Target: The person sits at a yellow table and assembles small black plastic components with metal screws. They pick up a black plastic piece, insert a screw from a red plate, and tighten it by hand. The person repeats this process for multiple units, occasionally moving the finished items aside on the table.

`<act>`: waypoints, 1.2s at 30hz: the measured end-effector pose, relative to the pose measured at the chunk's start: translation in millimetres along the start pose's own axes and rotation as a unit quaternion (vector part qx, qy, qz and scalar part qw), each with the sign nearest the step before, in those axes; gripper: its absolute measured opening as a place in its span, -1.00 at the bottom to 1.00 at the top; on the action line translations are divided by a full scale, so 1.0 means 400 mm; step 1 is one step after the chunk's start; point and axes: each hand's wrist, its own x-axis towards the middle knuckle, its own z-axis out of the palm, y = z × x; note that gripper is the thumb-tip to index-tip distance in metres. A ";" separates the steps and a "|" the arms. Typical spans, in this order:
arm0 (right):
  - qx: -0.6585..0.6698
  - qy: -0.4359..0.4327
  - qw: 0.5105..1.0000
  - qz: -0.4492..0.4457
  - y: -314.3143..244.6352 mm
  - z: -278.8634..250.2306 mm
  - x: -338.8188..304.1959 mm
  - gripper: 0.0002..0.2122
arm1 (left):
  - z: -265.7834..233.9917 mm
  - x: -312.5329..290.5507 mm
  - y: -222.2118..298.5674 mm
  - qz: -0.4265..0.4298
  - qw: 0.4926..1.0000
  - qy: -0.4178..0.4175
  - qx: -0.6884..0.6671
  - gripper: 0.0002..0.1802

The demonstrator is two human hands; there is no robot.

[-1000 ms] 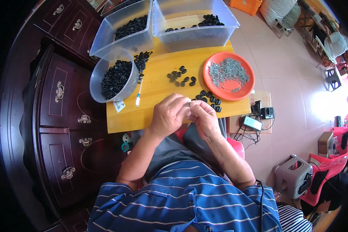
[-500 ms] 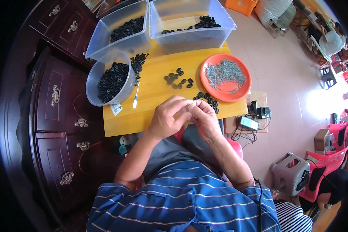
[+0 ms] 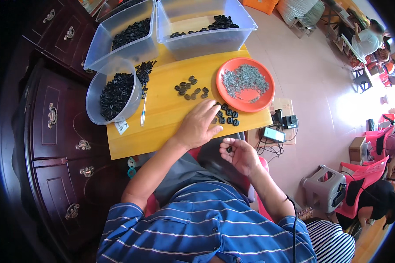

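Note:
My left hand (image 3: 199,125) reaches over the front of the yellow table (image 3: 162,127), fingers stretched out and apart. Its fingertips are at a cluster of small black oval plastic pieces (image 3: 229,120), partly covering some of them; I see nothing held in it. Beyond it lies a looser group of similar pieces (image 3: 192,87). Above my lap, off the table's front edge, my right hand (image 3: 242,157) is palm up with fingers curled round a small black piece (image 3: 229,149). An orange-red plate (image 3: 249,95) of thin silvery metal pins (image 3: 245,79) sits at the table's right side.
A round clear tub (image 3: 92,103) of black parts stands at the left, beside a loose black pile (image 3: 144,72) and a thin white-and-blue stick (image 3: 143,111). Two clear bins (image 3: 202,46) stand behind. A power adapter (image 3: 273,134) with cables is at the right, below table height.
My hands, pinched together before, have come apart. The left has opened out towards the black pieces; the right has dropped back towards my lap with a black piece. The view has shifted slightly.

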 end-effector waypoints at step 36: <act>0.200 -0.083 0.973 0.074 -0.031 -0.063 0.104 -0.55 | 0.022 0.012 0.031 0.090 0.995 0.031 0.024 -0.32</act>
